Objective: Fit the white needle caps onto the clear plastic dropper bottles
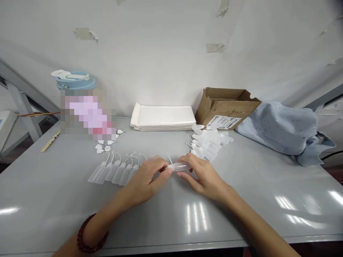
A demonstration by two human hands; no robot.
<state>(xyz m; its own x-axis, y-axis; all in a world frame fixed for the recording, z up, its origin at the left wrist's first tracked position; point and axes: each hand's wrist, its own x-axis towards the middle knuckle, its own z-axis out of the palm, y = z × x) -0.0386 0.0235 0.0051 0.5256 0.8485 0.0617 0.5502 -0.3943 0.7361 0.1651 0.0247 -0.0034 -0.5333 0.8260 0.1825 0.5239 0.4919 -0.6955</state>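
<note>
A small translucent plastic squeeze bottle (181, 166) lies sideways between my hands, above the grey table. My left hand (146, 176) pinches its white neck end between thumb and fingers; a thin white strap sticks up there. Around the bottle's other end close the thumb and fingers of my right hand (205, 175). Beside my left hand, a row of similar bottles (112, 173) with curved white straps lies on the table, partly hidden by that hand. Several small white nozzle caps (104, 147) are scattered behind the row. Beyond my right hand sits a heap of similar bottles (210, 144).
A stack of white flat packages (163, 119) lies against the wall. An open cardboard box (227, 107) and light blue cloth (278, 130) are at the right. At the left stand a blue lidded container (76, 82) and a blurred pink item (88, 116), near a yellowish strip (50, 141).
</note>
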